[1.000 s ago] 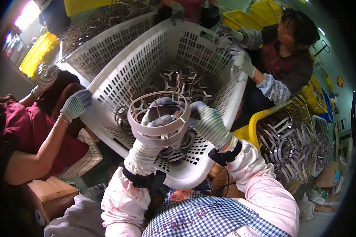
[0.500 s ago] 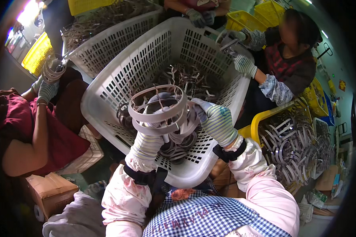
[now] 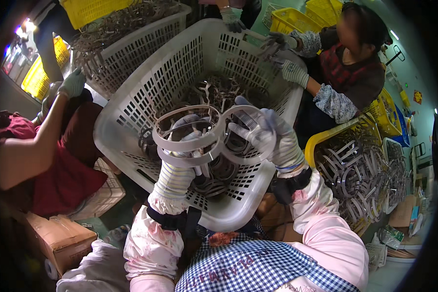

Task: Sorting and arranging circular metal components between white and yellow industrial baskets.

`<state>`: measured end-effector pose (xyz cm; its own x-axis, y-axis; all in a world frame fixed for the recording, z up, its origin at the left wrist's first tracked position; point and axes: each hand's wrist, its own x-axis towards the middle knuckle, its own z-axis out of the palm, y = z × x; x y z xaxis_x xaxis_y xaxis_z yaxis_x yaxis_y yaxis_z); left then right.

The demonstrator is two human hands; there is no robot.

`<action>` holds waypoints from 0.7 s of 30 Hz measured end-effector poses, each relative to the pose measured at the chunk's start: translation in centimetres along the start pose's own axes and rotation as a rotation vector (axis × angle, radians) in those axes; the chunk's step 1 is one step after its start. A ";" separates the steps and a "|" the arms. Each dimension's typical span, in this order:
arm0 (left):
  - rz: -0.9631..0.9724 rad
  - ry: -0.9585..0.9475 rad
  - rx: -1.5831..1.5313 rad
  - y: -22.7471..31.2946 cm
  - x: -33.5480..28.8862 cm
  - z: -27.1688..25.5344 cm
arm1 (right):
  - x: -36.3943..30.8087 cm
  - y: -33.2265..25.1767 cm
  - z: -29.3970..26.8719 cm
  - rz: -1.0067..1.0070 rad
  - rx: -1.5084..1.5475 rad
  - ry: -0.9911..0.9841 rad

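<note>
My left hand (image 3: 173,178), in a striped knit glove, is closed on a stack of grey metal rings (image 3: 190,145) held over the large white plastic basket (image 3: 228,220). Its fingers show through the rings' middle. To the right, my gloved right hand (image 3: 283,146) is open with fingers spread. Another thin ring (image 3: 243,162), blurred by motion, overlaps that hand and sits against the stack's right side; whether the palm touches it I cannot tell. Loose metal rings and bent pieces (image 3: 219,92) lie heaped in the basket below.
At right stands a yellow basket (image 3: 321,138) full of curved metal strips. A co-worker's gloved hands (image 3: 294,73) work over the basket's far right corner. Another person (image 3: 53,160) sits at left. A second white basket (image 3: 136,46) of metal parts is behind; a cardboard box (image 3: 63,238) lies lower left.
My right hand has let its fingers spread and shifted right. One ring now stands apart from the stack on that side. The left co-worker's ring is out of sight and a hand is raised.
</note>
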<state>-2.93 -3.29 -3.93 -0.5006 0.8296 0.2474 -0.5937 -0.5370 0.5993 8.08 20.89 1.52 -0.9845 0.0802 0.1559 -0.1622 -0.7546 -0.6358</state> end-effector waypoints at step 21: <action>0.333 0.357 1.324 -0.2 1.7 5.7 | -1.1 -1.6 1.1 0.059 -0.097 -0.138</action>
<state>-0.07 -0.90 0.68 -0.7472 0.5038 0.4335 0.5058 0.0080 0.8626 9.50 21.33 3.20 -0.9751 -0.0580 0.2142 -0.1164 -0.6882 -0.7162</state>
